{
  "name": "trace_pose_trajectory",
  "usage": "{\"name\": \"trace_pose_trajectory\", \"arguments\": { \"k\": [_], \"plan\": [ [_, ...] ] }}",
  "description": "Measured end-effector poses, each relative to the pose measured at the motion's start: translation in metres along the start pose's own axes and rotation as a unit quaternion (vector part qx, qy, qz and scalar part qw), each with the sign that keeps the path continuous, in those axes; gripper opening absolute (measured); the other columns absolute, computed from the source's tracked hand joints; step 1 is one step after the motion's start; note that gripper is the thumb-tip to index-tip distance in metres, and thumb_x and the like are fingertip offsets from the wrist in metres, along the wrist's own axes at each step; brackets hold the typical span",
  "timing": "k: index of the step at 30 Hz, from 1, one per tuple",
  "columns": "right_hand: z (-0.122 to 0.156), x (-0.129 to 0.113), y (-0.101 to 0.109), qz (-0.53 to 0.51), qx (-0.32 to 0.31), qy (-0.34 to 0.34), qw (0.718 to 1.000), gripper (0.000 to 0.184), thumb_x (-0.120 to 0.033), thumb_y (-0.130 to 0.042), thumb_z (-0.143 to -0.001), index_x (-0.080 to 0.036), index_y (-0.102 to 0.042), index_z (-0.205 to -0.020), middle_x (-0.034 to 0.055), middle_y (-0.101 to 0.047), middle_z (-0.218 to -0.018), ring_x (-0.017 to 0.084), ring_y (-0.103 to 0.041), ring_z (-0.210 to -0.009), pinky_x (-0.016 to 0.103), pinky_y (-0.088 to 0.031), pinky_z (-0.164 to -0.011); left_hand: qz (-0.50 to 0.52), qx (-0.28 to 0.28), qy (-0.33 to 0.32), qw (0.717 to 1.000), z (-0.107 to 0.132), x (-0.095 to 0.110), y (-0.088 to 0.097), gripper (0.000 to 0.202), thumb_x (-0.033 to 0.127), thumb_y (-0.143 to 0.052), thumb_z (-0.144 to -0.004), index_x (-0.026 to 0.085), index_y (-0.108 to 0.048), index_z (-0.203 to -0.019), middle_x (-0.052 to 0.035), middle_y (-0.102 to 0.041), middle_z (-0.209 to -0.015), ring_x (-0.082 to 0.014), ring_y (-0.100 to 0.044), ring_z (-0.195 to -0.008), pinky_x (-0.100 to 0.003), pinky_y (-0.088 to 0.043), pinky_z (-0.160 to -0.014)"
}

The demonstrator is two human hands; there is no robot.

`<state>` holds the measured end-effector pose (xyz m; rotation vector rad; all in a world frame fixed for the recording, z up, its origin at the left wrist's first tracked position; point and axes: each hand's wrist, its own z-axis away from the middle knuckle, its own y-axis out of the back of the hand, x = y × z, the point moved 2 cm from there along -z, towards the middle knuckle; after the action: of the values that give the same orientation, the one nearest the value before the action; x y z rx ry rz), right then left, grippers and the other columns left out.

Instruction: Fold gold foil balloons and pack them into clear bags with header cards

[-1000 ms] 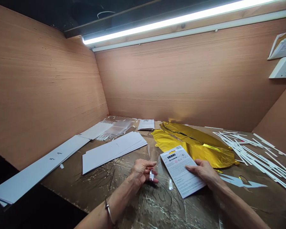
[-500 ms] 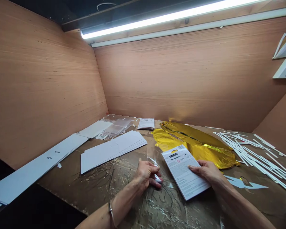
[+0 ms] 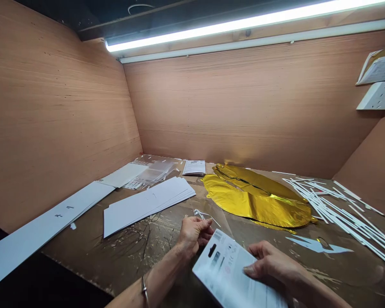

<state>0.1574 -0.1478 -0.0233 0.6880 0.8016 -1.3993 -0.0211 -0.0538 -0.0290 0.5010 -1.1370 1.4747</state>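
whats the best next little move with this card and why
I'd probably lay the printed card flat on the table. Your right hand holds it up, which ties that hand up, while your left hand sits by some small clear pieces. Setting it down would likely free the right hand to help there.

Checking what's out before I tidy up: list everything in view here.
table: one, brown, under everything
foil balloons: count unclear, gold, mid-table
sticks: many, white, right side
card sheets: one stack, white, left of centre
long boards: two, white, far left
plastic bags: count unclear, clear, back left
leaflet: one, white, back
cut-out shape: one, pale blue, front right
wall socket: one, white, right wall
papers: white, above socket
strip light: one, white, overhead
printed card: one, white, in right hand
small clear piece: one, just past left fingers
bracelet: one, silver, left wrist
left hand: one, front centre
right hand: one, front right
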Motion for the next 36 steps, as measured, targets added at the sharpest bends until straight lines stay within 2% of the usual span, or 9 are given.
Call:
{"name": "trace_pose_trajectory", "arguments": {
  "k": [10, 17, 20, 23, 25, 28, 30, 33, 36],
  "plan": [
    [-0.004, -0.016, -0.011, -0.053, 0.034, 0.119, 0.991, 0.012, -0.025, -0.062, -0.061, -0.016, -0.056, -0.066, 0.0023, -0.067, -0.059, 0.019, -0.062, -0.053, 0.027, -0.048, -0.050, 0.018, 0.008, -0.078, 0.997, 0.023, 0.006, 0.011, 0.045, 0.054, -0.063, -0.059, 0.010, -0.053, -0.061, -0.0038, -0.058, -0.050, -0.0123, -0.052, -0.040, -0.020, -0.034, -0.036],
    [-0.004, -0.019, -0.019, -0.065, 0.082, 0.189, 0.976, 0.016, -0.029, -0.062, -0.067, -0.016, -0.056, -0.071, 0.0013, -0.066, -0.061, 0.018, -0.060, -0.052, 0.027, -0.047, -0.049, 0.049, -0.011, -0.141, 0.989, 0.023, 0.003, 0.001, 0.040, 0.048, -0.070, -0.054, 0.010, -0.055, -0.057, -0.0001, -0.055, -0.046, -0.0109, -0.049, -0.040, -0.023, -0.040, -0.041],
    [-0.009, -0.017, -0.021, -0.076, 0.119, 0.238, 0.961, 0.017, -0.031, -0.063, -0.067, -0.016, -0.057, -0.073, -0.0006, -0.064, -0.062, 0.016, -0.059, -0.054, 0.024, -0.046, -0.049, 0.028, -0.050, -0.164, 0.985, 0.026, 0.005, -0.009, 0.034, 0.039, -0.070, -0.059, 0.010, -0.064, -0.073, -0.0050, -0.064, -0.062, -0.0148, -0.056, -0.050, -0.026, -0.045, -0.045],
    [-0.013, -0.016, -0.018, -0.109, 0.151, 0.304, 0.934, 0.019, -0.032, -0.065, -0.066, -0.018, -0.059, -0.077, -0.0010, -0.065, -0.071, 0.015, -0.058, -0.063, 0.023, -0.047, -0.056, -0.006, -0.124, -0.228, 0.966, 0.031, 0.021, -0.022, 0.028, 0.026, -0.067, -0.063, 0.013, -0.067, -0.088, -0.0064, -0.067, -0.084, -0.0193, -0.061, -0.074, -0.029, -0.048, -0.068],
    [-0.010, -0.022, -0.014, -0.099, 0.139, 0.329, 0.929, 0.021, -0.030, -0.067, -0.064, -0.019, -0.060, -0.080, 0.0000, -0.066, -0.079, 0.017, -0.059, -0.071, 0.024, -0.048, -0.062, -0.059, -0.177, -0.267, 0.945, 0.034, 0.035, -0.029, 0.023, 0.021, -0.063, -0.066, 0.013, -0.069, -0.087, -0.0057, -0.068, -0.085, -0.0207, -0.060, -0.082, -0.030, -0.045, -0.079],
    [0.003, -0.037, -0.004, -0.073, 0.148, 0.365, 0.916, 0.034, -0.026, -0.070, -0.061, -0.023, -0.060, -0.093, -0.0002, -0.066, -0.093, 0.018, -0.058, -0.085, 0.024, -0.047, -0.073, -0.169, -0.225, -0.286, 0.916, 0.035, 0.048, -0.031, 0.018, 0.018, -0.059, -0.068, 0.014, -0.070, -0.082, -0.0046, -0.068, -0.078, -0.0209, -0.060, -0.078, -0.030, -0.045, -0.077],
    [0.012, -0.047, 0.002, -0.053, 0.179, 0.380, 0.906, 0.030, -0.027, -0.069, -0.062, -0.025, -0.063, -0.091, -0.0012, -0.066, -0.092, 0.016, -0.058, -0.085, 0.023, -0.045, -0.075, -0.214, -0.233, -0.286, 0.905, 0.033, 0.051, -0.029, 0.018, 0.017, -0.058, -0.068, 0.015, -0.071, -0.080, -0.0038, -0.068, -0.076, -0.0203, -0.060, -0.075, -0.029, -0.046, -0.073],
    [0.015, -0.055, 0.003, -0.003, 0.185, 0.384, 0.905, 0.014, -0.031, -0.065, -0.065, -0.022, -0.069, -0.076, -0.0007, -0.068, -0.076, 0.016, -0.058, -0.074, 0.021, -0.046, -0.068, -0.207, -0.252, -0.278, 0.904, 0.031, 0.050, -0.027, 0.021, 0.016, -0.057, -0.068, 0.015, -0.070, -0.085, -0.0033, -0.068, -0.078, -0.0203, -0.060, -0.077, -0.030, -0.046, -0.074],
    [0.011, -0.057, 0.002, 0.019, 0.184, 0.400, 0.898, 0.017, -0.032, -0.063, -0.067, -0.021, -0.070, -0.079, -0.0003, -0.067, -0.072, 0.016, -0.058, -0.072, 0.023, -0.046, -0.066, -0.186, -0.263, -0.272, 0.907, 0.030, 0.051, -0.029, 0.024, 0.017, -0.057, -0.069, 0.015, -0.068, -0.091, -0.0033, -0.068, -0.082, -0.0212, -0.059, -0.082, -0.032, -0.044, -0.080]
  ]
}}
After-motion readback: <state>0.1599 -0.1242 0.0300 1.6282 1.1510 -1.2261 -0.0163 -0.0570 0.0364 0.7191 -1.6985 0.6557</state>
